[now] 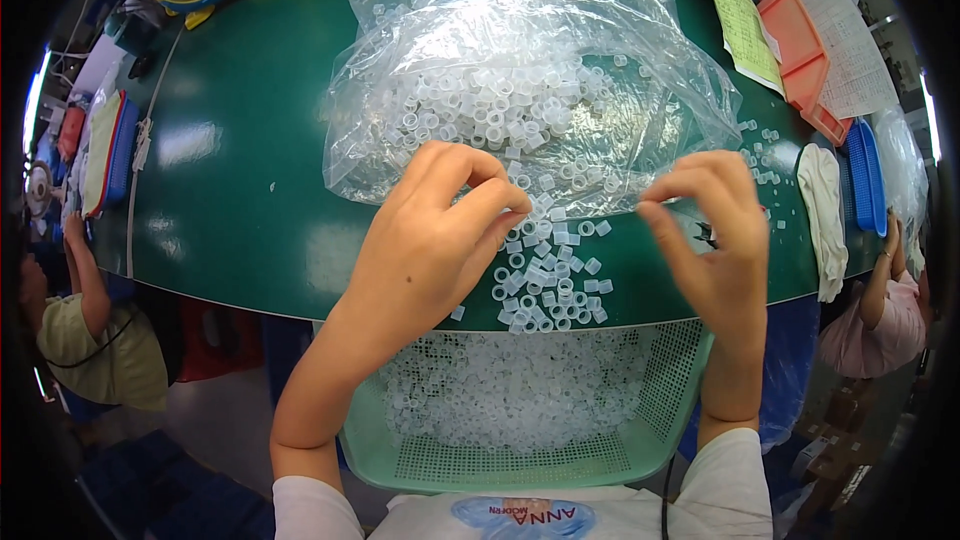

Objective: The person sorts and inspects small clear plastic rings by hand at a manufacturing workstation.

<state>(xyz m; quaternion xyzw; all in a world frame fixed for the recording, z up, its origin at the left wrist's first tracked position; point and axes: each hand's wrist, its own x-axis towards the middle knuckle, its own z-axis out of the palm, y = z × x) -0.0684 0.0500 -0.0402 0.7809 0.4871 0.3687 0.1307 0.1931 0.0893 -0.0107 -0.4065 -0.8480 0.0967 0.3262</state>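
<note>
A green bench (pixel 240 180) is carrying a clear bag (pixel 640 50) above a mesh basket (pixel 665 420).
The basket is sitting under the edge, probably for catching pieces; the left hand (pixel 430 225) is pinching narrowly, the right hand (pixel 720 230) curling narrowly, contents impossible to tell; translucent rings (pixel 540 285) are filling bag and basket and lying between, seemingly for easy reach.

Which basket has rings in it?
The green basket, rings inside, below the table edge; the far-right blue basket and far-left blue tray show none.
</note>
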